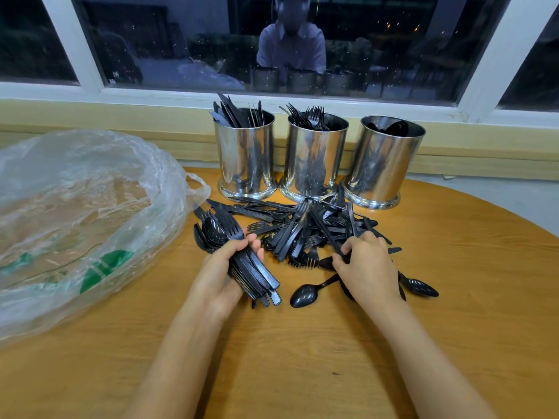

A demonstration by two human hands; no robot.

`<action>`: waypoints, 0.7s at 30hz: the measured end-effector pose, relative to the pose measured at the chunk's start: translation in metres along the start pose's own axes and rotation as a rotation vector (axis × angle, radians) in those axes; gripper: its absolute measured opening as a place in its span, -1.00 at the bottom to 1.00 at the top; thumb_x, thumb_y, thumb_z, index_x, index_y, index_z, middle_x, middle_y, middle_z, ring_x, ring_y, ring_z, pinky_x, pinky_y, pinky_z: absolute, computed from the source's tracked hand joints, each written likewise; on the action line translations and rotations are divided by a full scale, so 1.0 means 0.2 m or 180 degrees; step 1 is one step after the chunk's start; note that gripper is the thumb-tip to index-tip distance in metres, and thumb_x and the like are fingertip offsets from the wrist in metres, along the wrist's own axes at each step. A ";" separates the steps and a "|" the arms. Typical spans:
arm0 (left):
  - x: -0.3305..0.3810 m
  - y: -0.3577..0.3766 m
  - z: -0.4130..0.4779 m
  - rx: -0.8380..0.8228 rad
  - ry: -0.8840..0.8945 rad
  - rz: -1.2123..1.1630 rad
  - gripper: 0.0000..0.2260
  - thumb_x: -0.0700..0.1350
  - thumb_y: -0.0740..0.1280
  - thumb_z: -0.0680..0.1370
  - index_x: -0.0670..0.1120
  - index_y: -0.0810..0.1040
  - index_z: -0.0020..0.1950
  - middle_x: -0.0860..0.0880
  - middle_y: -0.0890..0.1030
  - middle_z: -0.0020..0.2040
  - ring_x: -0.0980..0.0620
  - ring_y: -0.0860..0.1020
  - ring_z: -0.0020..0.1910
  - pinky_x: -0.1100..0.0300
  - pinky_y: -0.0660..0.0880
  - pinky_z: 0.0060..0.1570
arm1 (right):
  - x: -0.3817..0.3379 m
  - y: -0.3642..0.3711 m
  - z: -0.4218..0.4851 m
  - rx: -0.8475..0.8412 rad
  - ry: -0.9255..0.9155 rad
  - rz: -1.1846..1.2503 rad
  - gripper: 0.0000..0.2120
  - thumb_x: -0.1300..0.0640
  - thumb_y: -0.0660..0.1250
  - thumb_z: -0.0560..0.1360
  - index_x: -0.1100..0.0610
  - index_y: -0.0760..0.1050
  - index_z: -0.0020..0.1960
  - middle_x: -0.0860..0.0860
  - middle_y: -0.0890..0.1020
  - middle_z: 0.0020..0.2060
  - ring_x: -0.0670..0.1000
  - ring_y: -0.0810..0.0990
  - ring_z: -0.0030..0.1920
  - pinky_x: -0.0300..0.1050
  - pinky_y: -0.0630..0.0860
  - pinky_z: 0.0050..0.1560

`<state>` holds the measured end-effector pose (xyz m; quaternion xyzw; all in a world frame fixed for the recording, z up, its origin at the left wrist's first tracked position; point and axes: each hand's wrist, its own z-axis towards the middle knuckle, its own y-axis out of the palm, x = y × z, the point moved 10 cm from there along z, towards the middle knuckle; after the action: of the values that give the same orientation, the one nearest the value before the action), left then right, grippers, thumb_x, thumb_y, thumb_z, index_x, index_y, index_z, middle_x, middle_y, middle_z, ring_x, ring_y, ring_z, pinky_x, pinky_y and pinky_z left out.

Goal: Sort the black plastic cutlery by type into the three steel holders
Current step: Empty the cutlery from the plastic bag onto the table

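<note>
- Head view: three steel holders stand in a row at the far edge of the wooden bench (453, 267), under a window (290, 40).
- The left holder (245, 155) carries knives, blades up; the middle holder (316, 158) carries forks, tines up; the right holder (384, 164) shows dark rounded pieces just below its rim, likely spoons.
- A loose pile of black cutlery (302, 228) lies on the bench just in front of the holders, with forks, knives and spoons tangled together.
- The left hand (223, 270) has its grip clamped on a mixed bundle (239, 255) of forks and spoons, heads pointing away from the person, handles sticking out toward the near side.
- The right hand (366, 264) rests on the near right edge of the pile, its grip pinched together on one thin black handle (326, 234) that rises slanted out of the pile; what type it is cannot be told.
- Two single spoons lie apart from the pile: one (311, 291) between the hands, another (419, 287) just right of the right wrist.
- A crumpled clear plastic bag (75, 213) with green print covers the left of the bench, beside the pile.
</note>
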<state>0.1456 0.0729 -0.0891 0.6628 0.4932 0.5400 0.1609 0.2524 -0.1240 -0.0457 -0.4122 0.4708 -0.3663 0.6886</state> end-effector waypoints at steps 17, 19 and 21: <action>0.00 0.01 0.00 -0.0005 0.0088 0.0180 -0.79 -0.35 0.22 0.59 -0.21 0.53 0.18 -0.17 0.71 -0.03 -0.04 0.70 -0.09 0.08 0.65 -0.04 | -0.14 -0.11 -0.03 0.0336 -0.0491 0.1784 -0.77 0.14 0.28 0.58 0.09 0.60 0.19 -0.11 0.55 -0.14 -0.07 0.48 -0.05 -0.21 0.36 0.00; -0.02 0.04 -0.01 -0.0085 0.0101 0.0319 -0.80 -0.35 0.19 0.60 -0.22 0.50 0.18 -0.23 0.68 0.06 -0.10 0.69 0.03 0.00 0.60 0.09 | -0.23 -0.05 -0.08 0.0046 -0.0463 0.2276 -0.78 0.18 0.31 0.57 0.07 0.60 0.19 -0.14 0.56 -0.14 -0.22 0.52 -0.10 -0.34 0.40 -0.02; -0.03 0.06 -0.01 -0.0162 0.0133 0.0470 -0.81 -0.35 0.17 0.62 -0.24 0.49 0.18 -0.25 0.67 0.10 -0.14 0.66 0.09 -0.03 0.54 0.17 | -0.28 -0.01 -0.11 -0.0056 -0.0420 0.2529 -0.79 0.22 0.35 0.54 0.07 0.61 0.15 -0.11 0.58 -0.17 -0.31 0.51 -0.19 -0.45 0.40 -0.11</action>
<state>0.1495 0.0626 -0.0826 0.6816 0.4323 0.5765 0.1272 0.2146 -0.0796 -0.0287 -0.2266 0.5514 -0.0403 0.8018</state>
